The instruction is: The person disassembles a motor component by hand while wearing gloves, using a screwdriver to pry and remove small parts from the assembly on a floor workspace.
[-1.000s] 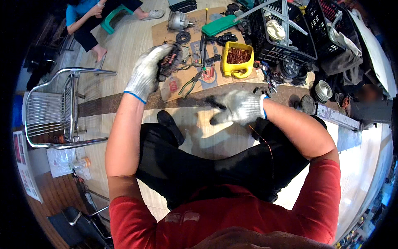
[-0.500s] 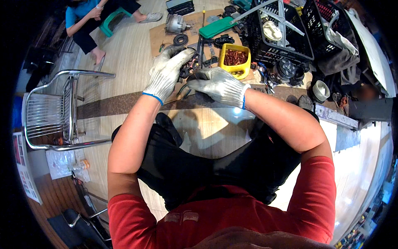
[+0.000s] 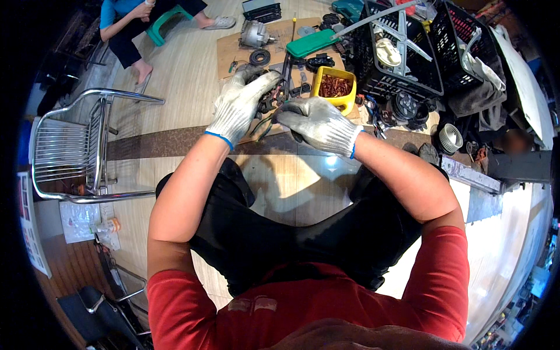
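Dark metal motor part with loose wires (image 3: 269, 104) sits between both gloved hands above the cardboard sheet (image 3: 233, 52); left hand (image 3: 238, 108) and right hand (image 3: 318, 121) fingers closed round it. Wires might snag, or it'll slip.

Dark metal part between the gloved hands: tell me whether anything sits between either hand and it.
Nothing visible does. The left hand already wraps the dark metal part, and the right hand touches it from the other side. The yellow tray lies beyond, apart from both.
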A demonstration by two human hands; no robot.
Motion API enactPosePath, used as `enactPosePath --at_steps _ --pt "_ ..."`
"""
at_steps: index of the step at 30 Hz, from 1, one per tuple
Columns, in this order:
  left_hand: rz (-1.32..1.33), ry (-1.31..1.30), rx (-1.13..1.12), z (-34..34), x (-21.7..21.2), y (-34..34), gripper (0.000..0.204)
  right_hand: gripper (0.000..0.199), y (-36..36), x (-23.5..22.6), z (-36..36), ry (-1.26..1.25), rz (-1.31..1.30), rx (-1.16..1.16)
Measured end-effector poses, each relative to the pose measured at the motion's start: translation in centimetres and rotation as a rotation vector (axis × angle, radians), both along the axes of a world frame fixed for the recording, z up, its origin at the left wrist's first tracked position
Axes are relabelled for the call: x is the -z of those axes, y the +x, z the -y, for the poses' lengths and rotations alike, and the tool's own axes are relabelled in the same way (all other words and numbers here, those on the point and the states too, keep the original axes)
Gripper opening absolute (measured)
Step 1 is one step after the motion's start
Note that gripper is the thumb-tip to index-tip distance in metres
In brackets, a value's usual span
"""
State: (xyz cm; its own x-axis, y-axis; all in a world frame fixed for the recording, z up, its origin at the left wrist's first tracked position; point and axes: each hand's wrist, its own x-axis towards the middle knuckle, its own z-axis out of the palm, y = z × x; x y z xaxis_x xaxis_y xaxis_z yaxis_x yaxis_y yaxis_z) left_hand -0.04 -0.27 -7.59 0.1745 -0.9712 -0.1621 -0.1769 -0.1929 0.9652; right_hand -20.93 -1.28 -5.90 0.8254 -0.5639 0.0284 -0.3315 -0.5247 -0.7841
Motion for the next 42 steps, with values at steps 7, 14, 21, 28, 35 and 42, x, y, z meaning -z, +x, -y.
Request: enactPosePath --at_steps 7,14,21,28,35,42 --pt "-0.011 -0.018 -0.017 0.2 -0.3 0.2 0.051 0.028 -0.8 -1.0 0.6 -0.018 0.099 0.117" --pt "-0.011 -0.021 0.026 -0.2 -1.3 0.4 0.06 0.03 -2.4 -3.4 2.2 -0.01 -0.024 0.317" --pt "-0.406 -0.021 0.066 -0.4 -3.8 1.2 0.036 0.035 -4.1 -1.1 3.9 0.084 -0.133 0.256" --pt "-0.561 0.027 -0.016 -0.6 -4.0 3.7 0.026 0.039 -3.5 -3.9 2.0 0.315 -0.285 0.045" --pt "-0.468 0.086 0.025 0.1 -3.8 1.3 0.026 0.069 -2.8 -1.4 2.9 0.038 -0.161 -0.053" --pt "-0.374 0.15 -0.013 -0.1 -2.0 -0.4 0.033 0.028 1.8 2.7 1.0 -0.215 -0.104 -0.023"
